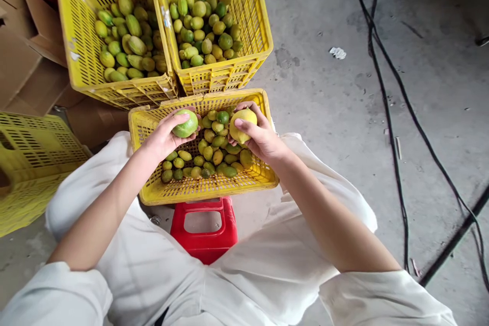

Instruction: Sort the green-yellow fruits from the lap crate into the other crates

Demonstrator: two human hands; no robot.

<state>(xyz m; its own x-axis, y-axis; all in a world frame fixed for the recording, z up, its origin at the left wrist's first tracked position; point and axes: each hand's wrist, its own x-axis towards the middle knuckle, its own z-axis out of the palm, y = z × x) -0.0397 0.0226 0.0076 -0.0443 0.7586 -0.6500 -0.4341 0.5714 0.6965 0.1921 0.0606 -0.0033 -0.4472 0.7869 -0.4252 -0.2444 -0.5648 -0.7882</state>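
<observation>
Over the near yellow crate, my left hand is closed around a green lemon, thumb lying across its top. My right hand grips a yellow lemon with a pointed tip, its thumb pressed on the front. Both fruits are held apart, above the crate's rear half. Beneath them, a pile of smaller green and yellow lemons covers part of the crate's slatted bottom. Some of the pile is hidden behind my hands.
Two more yellow crates, a left one and a right one, hold fruit beyond the near crate. Another yellow crate and cardboard boxes are at left. A red stool stands between my legs. Black cables cross the floor.
</observation>
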